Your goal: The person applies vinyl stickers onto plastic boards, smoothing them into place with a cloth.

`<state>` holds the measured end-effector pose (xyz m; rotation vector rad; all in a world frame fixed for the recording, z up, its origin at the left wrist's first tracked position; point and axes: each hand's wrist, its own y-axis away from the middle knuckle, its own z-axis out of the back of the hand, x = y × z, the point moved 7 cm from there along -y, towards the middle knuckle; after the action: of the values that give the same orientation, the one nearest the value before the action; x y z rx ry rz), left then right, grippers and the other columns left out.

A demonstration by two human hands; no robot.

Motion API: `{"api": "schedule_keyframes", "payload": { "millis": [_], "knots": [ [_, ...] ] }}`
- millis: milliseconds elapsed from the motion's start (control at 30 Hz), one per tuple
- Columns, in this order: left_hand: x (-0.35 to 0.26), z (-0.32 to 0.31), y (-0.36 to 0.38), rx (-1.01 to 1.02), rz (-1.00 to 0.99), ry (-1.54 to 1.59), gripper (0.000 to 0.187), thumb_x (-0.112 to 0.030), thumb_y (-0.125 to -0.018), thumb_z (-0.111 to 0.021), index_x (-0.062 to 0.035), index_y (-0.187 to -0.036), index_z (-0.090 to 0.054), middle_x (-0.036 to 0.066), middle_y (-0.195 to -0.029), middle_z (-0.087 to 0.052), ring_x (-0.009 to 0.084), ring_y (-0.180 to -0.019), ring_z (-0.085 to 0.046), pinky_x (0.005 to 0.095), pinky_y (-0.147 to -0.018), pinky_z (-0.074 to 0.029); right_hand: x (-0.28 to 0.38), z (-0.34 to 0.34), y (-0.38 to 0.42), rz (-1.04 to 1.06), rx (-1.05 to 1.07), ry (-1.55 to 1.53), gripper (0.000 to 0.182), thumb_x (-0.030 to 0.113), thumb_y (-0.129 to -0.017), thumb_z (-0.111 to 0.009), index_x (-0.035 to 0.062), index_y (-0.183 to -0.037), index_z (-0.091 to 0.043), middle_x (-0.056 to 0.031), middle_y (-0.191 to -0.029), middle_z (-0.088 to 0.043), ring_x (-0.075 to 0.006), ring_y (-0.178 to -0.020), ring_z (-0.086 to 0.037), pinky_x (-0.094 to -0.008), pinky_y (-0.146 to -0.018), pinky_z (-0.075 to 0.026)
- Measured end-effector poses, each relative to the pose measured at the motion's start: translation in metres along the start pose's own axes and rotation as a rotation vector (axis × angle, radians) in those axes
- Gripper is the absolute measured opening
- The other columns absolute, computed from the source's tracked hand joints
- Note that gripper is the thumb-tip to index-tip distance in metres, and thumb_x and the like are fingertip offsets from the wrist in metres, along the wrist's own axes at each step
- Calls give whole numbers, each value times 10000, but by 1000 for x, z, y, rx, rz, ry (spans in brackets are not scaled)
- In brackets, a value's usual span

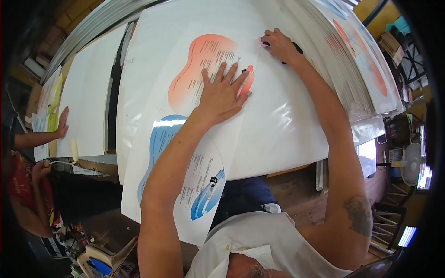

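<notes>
Here your left hand (222, 95) lies flat on the printed sheet (194, 139), fingers spread wide and pressing on the orange patch (204, 65) with its lines of small black text. Nothing is gripped in that hand; the palm and all the fingertips rest on the paper. Your right hand (278, 44) sits farther up the sheet, near its top edge, with the fingers curled tight around a small pink object (262, 41) and a dark tool (296, 47) that pokes out behind the knuckles; what exactly the tool is, you cannot tell from this view. The printed sheet runs from under your right hand down toward your chest, lying on a larger white board (287, 125), and a blue patch (162, 139) with more text shows beside your left forearm. To your right, a tall stack of similar printed sheets (361, 65) rests on the same board, its edges fanned out. On the far left, another person's hand (62, 123) lies flat on a separate white sheet (88, 102), while that person's other hand (39, 169) holds a small roller (74, 150) by its handle, near the lower edge of that sheet. A standing fan (410, 167) is at the right edge of the view.
</notes>
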<state>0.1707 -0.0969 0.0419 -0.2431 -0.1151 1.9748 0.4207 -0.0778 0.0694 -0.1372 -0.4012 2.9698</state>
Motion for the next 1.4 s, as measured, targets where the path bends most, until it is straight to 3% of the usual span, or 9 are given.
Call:
{"api": "schedule_keyframes", "payload": {
  "millis": [533,700,867,900,1033,1100,1133,1167,1400],
  "knots": [
    [3,3,-5,-150,-50,41,622,-534,-1029,-395,-230,-1571,-360,123,-1633,-325,395,-1509,-256,776,-1118,-141,-3,-27,-18,-34,-27,-6,205,132,-919,-565,79,-1024,-732,-96,-1160,-624,-336,-1126,-563,-466,-922,-561],
    [2,-14,1,-122,-67,0,650,-549,-1027,-380,-206,-1579,-349,125,-1635,-318,400,-1509,-256,801,-1086,-187,2,-28,-14,61,-219,58,163,53,-877,-592,29,-965,-727,-127,-1082,-638,-387,-986,-588,-460,-826,-577],
    [27,71,-43,491,-115,381,662,-564,-1015,-425,-167,-1544,-430,134,-1584,-414,345,-1482,-337,544,-1202,-258,8,-17,-13,-45,-238,-10,162,64,-847,-639,83,-974,-737,-88,-1080,-618,-334,-1038,-567,-428,-847,-574],
    [82,53,-91,393,-119,563,652,-567,-1001,-465,-129,-1481,-518,141,-1567,-438,294,-1455,-389,406,-1187,-311,11,-15,-9,-69,-232,-19,164,61,-845,-640,84,-975,-737,-86,-1084,-622,-333,-1047,-571,-425,-853,-574],
    [135,176,-100,-172,-44,138,634,-506,-964,-603,-71,-1423,-554,202,-1342,-637,363,-1208,-626,436,-1039,-479,5,-21,-10,-40,-245,16,185,22,-816,-623,64,-961,-730,-94,-1073,-643,-333,-1069,-583,-428,-867,-576],
    [114,136,-61,-1,83,13,660,-488,-940,-655,-111,-1464,-519,192,-1431,-569,350,-1334,-527,438,-1116,-412,10,-10,-6,-72,-262,-43,192,10,-805,-616,55,-956,-726,-107,-1053,-650,-335,-1060,-591,-431,-868,-578],
    [83,122,-30,304,157,63,713,-500,-915,-682,-172,-1510,-468,174,-1558,-431,344,-1446,-393,492,-1178,-324,10,-8,-6,-89,-328,-43,198,4,-803,-613,47,-959,-726,-116,-1036,-655,-331,-1028,-605,-433,-858,-580],
    [80,81,-3,281,76,-61,780,-626,-892,-624,-269,-1549,-401,152,-1624,-318,374,-1506,-277,679,-1132,-284,11,-5,-3,-84,-304,-36,200,1,-802,-614,44,-961,-727,-117,-1035,-657,-329,-1020,-609,-432,-855,-581],
    [46,35,61,443,88,20,1010,-683,-769,-723,-313,-1605,-293,165,-1688,-148,461,-1542,-77,720,-1156,-140,12,-7,-4,-6,-66,28,165,24,-820,-644,34,-956,-737,-113,-1038,-663,-314,-1002,-625,-436,-859,-571]
  ]
}}
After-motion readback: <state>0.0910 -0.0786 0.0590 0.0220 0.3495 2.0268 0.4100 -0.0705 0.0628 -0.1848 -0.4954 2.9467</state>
